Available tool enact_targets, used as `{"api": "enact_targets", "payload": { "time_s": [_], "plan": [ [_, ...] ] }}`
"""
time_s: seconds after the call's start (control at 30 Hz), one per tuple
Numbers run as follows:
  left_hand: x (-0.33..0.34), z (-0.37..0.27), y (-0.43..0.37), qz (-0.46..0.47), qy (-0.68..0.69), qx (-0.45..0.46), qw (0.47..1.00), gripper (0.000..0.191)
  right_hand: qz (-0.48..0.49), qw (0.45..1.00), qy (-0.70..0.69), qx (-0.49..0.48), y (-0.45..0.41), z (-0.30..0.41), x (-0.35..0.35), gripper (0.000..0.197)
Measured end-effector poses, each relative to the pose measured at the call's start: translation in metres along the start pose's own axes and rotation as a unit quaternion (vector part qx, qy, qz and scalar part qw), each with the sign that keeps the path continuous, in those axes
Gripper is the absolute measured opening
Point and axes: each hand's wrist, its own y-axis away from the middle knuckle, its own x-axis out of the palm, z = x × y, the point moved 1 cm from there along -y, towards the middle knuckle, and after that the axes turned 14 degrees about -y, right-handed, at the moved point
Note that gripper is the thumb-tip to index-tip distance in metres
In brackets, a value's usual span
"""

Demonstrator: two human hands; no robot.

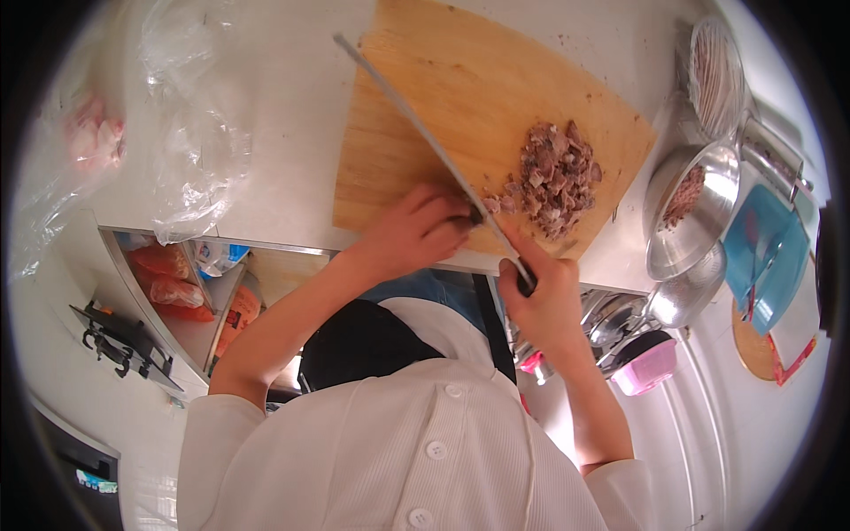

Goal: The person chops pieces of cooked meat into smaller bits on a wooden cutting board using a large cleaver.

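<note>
My right hand grips the dark handle of a kitchen knife. Its long blade, seen almost edge-on from above, slants up to the left across a wooden cutting board. My left hand, slightly blurred, is at the board's near edge with bent fingers pressed on a dark piece of meat close beside the blade; most of that piece is hidden. A few fresh slices lie just right of the blade. Beyond them sits a heap of chopped brownish meat.
A steel bowl holding ground meat stands right of the board, near a sieve. At the left are crumpled clear plastic bags and raw meat in plastic. An open drawer with bagged goods is below the counter edge.
</note>
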Motion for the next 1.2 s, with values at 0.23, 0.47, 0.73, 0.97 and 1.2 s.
{"api": "enact_targets", "payload": {
  "time_s": [0.23,0.47,0.73,0.97,1.2],
  "plan": [
    [-0.018,0.008,0.013,-0.018,-0.003,-0.085,0.996,0.035,-0.001,0.996,-0.062,0.066,0.03,-0.003,-0.041,0.04],
    [-0.045,0.03,0.019,-0.115,-0.083,-0.252,0.957,0.037,0.05,0.987,-0.087,0.123,0.047,-0.042,-0.027,0.039],
    [0.011,-0.015,-0.013,-0.027,-0.052,-0.065,0.996,0.035,-0.028,0.991,-0.063,0.116,0.039,-0.038,-0.054,0.042],
    [0.018,0.0,0.02,0.028,-0.044,-0.068,0.996,0.031,0.037,0.998,-0.027,0.038,0.059,-0.021,-0.047,0.061],
    [0.023,0.007,0.016,0.027,0.033,-0.092,0.995,0.032,0.026,0.999,0.021,0.039,0.06,-0.012,-0.035,0.064]
  ]
}}
